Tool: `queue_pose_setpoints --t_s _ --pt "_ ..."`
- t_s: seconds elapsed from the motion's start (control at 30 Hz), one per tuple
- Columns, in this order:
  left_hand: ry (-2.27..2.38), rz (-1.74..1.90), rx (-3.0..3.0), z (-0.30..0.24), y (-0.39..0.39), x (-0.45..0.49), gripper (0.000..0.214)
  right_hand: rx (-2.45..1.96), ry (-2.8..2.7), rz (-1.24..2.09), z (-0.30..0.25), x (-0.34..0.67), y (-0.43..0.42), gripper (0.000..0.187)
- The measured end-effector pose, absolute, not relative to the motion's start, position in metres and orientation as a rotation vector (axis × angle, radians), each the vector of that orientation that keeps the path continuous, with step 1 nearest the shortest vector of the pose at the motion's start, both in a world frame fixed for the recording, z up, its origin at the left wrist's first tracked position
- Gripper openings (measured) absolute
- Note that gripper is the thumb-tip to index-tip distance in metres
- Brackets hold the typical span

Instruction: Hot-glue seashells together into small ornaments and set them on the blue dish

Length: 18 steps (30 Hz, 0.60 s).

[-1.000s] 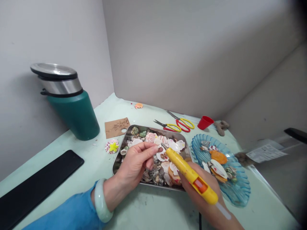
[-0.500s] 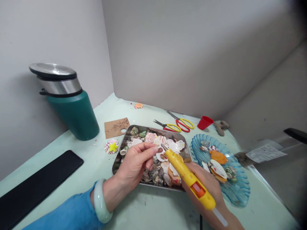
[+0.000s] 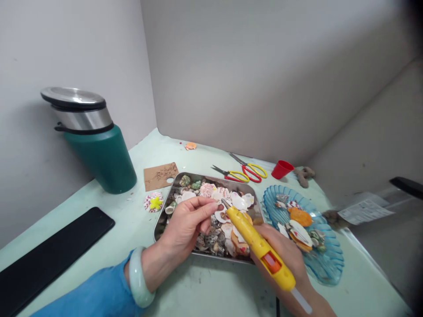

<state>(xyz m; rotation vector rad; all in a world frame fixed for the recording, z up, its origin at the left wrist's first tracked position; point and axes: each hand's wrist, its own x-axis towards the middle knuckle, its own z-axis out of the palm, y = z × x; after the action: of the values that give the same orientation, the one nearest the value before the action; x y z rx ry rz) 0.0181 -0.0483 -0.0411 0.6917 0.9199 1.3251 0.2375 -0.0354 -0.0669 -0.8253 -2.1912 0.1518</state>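
My right hand (image 3: 284, 255) grips a yellow hot glue gun (image 3: 257, 240), with a clear glue stick (image 3: 301, 300) poking out of its back end. The gun's metal nozzle meets, or nearly meets, the fingertips of my left hand (image 3: 188, 224). Thumb and forefinger of that hand are pinched together; whatever they hold is too small to make out. Both hands are over a metal tray (image 3: 205, 255) full of seashells (image 3: 211, 240). A blue scalloped plate (image 3: 330, 264) to the right bears more shells, among them an orange one (image 3: 300, 216).
A green flask (image 3: 102, 158) and a black slab-like object (image 3: 56, 259) are on the left. Behind the tray lie two pairs of scissors (image 3: 236, 176), a red cup (image 3: 282, 169) and a brown card (image 3: 161, 176). A shell disc with a yellow star (image 3: 155, 202) sits beside the tray.
Hardly anything differs. The rear of the glue gun has shifted very slightly to the left and down; my left hand stays in place.
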Motion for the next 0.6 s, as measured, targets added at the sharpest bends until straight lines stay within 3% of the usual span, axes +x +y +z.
queue_pose_setpoints --t_s 0.3,0.6 --pt "0.933 1.344 0.681 -0.0415 -0.0479 0.0186 0.018 -0.867 -2.193 0.043 -0.0639 0.2372 -0.0373 0.012" --pt "0.929 1.345 0.677 -0.0392 -0.0484 0.0198 0.018 -0.993 -2.203 0.135 -0.0606 0.239 -0.0418 0.009"
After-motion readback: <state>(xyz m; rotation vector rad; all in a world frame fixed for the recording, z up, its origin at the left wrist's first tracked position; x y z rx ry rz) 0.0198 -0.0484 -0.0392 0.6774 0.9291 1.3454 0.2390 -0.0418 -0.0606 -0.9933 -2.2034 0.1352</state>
